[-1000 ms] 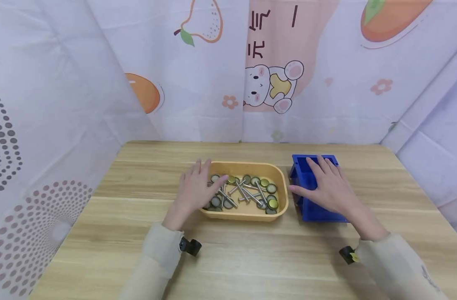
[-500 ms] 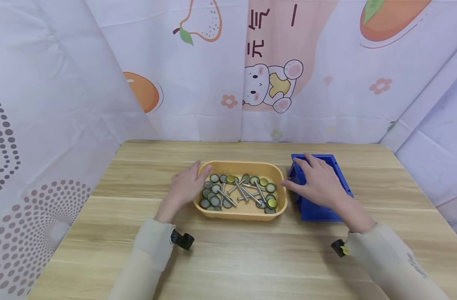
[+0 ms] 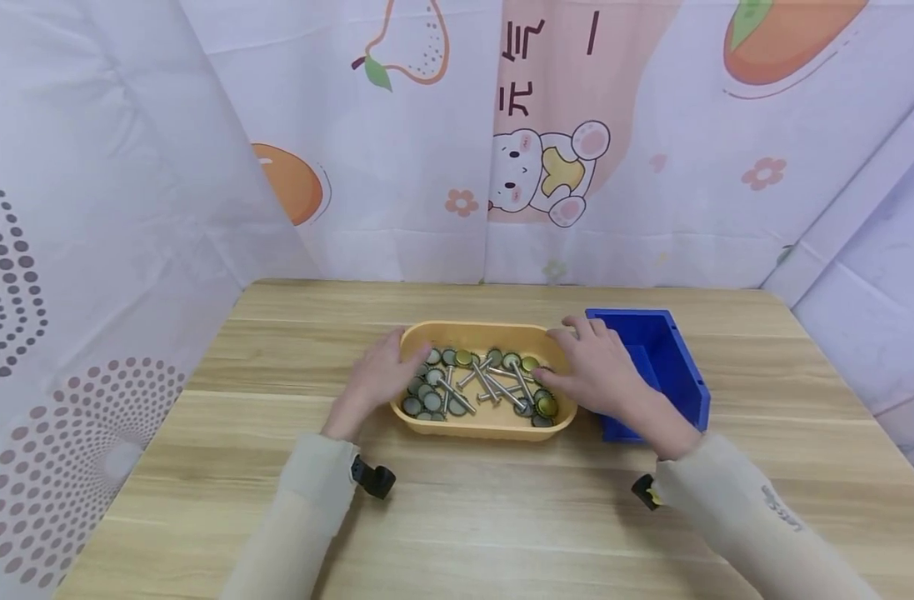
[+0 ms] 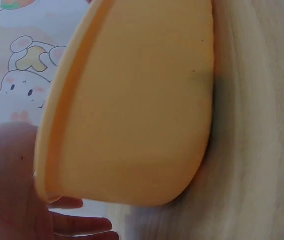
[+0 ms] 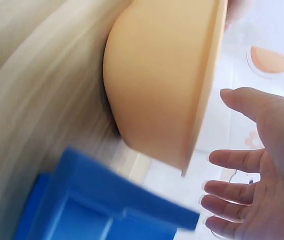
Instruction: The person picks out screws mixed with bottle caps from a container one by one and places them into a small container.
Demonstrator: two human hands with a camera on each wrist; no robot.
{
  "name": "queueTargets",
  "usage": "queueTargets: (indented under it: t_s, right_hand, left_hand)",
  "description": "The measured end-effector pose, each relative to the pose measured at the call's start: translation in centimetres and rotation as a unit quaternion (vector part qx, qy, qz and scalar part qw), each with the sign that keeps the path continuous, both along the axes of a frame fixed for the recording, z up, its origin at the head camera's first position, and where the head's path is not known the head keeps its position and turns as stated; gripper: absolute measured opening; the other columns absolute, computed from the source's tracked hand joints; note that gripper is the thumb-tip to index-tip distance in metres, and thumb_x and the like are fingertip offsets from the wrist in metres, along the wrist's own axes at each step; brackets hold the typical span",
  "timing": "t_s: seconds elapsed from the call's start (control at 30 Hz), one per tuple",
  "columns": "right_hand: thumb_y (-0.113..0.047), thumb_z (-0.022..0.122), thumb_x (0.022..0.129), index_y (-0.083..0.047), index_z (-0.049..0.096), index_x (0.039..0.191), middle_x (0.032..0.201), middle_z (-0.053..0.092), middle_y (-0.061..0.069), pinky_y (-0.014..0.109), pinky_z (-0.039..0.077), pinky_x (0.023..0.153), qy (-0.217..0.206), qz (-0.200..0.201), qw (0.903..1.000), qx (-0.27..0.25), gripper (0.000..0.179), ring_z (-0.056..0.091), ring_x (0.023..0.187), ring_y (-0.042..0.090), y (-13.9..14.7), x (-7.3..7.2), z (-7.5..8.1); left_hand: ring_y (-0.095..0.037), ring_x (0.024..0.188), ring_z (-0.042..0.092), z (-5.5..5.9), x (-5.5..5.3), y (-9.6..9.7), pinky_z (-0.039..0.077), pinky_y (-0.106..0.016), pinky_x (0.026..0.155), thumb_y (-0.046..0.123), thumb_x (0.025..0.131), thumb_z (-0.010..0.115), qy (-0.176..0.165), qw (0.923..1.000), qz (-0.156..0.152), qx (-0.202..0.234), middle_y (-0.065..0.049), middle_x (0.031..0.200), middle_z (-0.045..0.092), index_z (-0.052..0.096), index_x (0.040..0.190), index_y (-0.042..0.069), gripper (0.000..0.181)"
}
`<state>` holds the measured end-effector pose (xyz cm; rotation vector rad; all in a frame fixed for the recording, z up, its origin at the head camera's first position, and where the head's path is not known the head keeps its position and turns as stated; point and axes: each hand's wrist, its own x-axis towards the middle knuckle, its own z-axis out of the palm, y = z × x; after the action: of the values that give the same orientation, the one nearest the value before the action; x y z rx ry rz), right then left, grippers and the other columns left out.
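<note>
In the head view, a yellow plastic tray (image 3: 494, 432) on the table holds several bottle caps (image 3: 432, 402) and long metal screws (image 3: 505, 392). My left hand (image 3: 377, 375) is at the tray's left end, its thumb reaching over the rim. The left wrist view shows the fingers (image 4: 82, 224) of that hand extended past the tray's end. Over the tray's right end is my right hand (image 3: 599, 367), thumb toward the caps. In the right wrist view its fingers (image 5: 234, 192) are spread and hold nothing, apart from the tray wall.
A deep blue bin (image 3: 692, 375) stands just right of the tray, partly hidden by the right forearm. The wooden table (image 3: 501, 517) extends back to a printed cloth curtain (image 3: 397, 242), and cloth also hangs at both sides.
My right hand has moved left from over the blue bin to the tray's right end. My left hand drew back slightly from over the caps to the left rim.
</note>
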<state>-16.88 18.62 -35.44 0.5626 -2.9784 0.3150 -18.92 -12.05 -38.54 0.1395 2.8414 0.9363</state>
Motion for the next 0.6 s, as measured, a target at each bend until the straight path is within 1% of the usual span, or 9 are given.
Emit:
queueTargets:
  t_s: [0.13, 0.23, 0.33, 0.47, 0.53, 0.6]
  right_hand:
    - [-0.040, 0.072, 0.086, -0.003, 0.063, 0.125, 0.127, 0.057, 0.023, 0.059, 0.040, 0.095, 0.017, 0.019, 0.9997, -0.001, 0.055, 0.050, 0.118, 0.044, -1.0, 0.1, -0.7]
    - [-0.037, 0.072, 0.086, -0.003, 0.065, 0.120, 0.120, 0.060, 0.022, 0.057, 0.040, 0.092, 0.031, 0.037, 0.9988, 0.008, 0.050, 0.053, 0.113, 0.044, -1.6, 0.2, -1.1]
    - [-0.037, 0.071, 0.087, -0.003, 0.066, 0.119, 0.117, 0.062, 0.019, 0.054, 0.040, 0.090, 0.025, 0.043, 0.9985, 0.021, 0.047, 0.055, 0.111, 0.043, -2.2, 0.3, -1.5]
    - [-0.042, 0.069, 0.087, -0.004, 0.066, 0.118, 0.112, 0.065, 0.016, 0.053, 0.039, 0.090, 0.004, 0.040, 0.9979, 0.051, 0.049, 0.057, 0.110, 0.038, -2.9, 0.4, -2.1]
    - [-0.044, 0.070, 0.086, -0.006, 0.067, 0.116, 0.108, 0.066, 0.014, 0.053, 0.039, 0.091, -0.004, 0.039, 0.9972, 0.064, 0.048, 0.058, 0.108, 0.036, -3.3, 0.4, -2.4]
    - [-0.044, 0.071, 0.085, -0.007, 0.068, 0.108, 0.102, 0.066, 0.011, 0.052, 0.038, 0.092, -0.009, 0.040, 0.9967, 0.070, 0.044, 0.058, 0.107, 0.034, -3.6, 0.4, -2.6]
  left_hand:
    - [-0.040, 0.128, 0.052, -0.6, 0.0, 0.6, 0.043, -0.055, 0.105, 0.046, 0.098, 0.048, -0.003, 0.9996, 0.028, 0.006, -0.023, 0.141, 0.052, 0.035, 0.148, 0.000, 0.069]
    - [-0.040, 0.124, 0.054, -0.9, -0.1, 0.9, 0.045, -0.055, 0.102, 0.043, 0.098, 0.050, 0.000, 0.9990, 0.046, -0.001, -0.024, 0.138, 0.054, 0.036, 0.146, -0.001, 0.067]
    - [-0.041, 0.118, 0.057, -1.2, -0.1, 1.1, 0.047, -0.055, 0.097, 0.040, 0.098, 0.051, 0.007, 0.9981, 0.061, -0.011, -0.026, 0.133, 0.056, 0.037, 0.145, -0.003, 0.065]
    - [-0.039, 0.108, 0.062, -1.4, -0.1, 1.4, 0.051, -0.052, 0.089, 0.035, 0.097, 0.054, 0.014, 0.9969, 0.076, -0.018, -0.024, 0.123, 0.060, 0.041, 0.141, -0.002, 0.059]
    - [-0.038, 0.106, 0.062, -1.6, -0.1, 1.4, 0.051, -0.052, 0.088, 0.033, 0.096, 0.054, 0.018, 0.9964, 0.080, -0.021, -0.023, 0.122, 0.061, 0.041, 0.141, -0.002, 0.058]
    - [-0.038, 0.106, 0.062, -1.7, -0.1, 1.5, 0.051, -0.051, 0.087, 0.031, 0.095, 0.055, 0.021, 0.9958, 0.086, -0.025, -0.023, 0.121, 0.061, 0.041, 0.141, -0.001, 0.058]
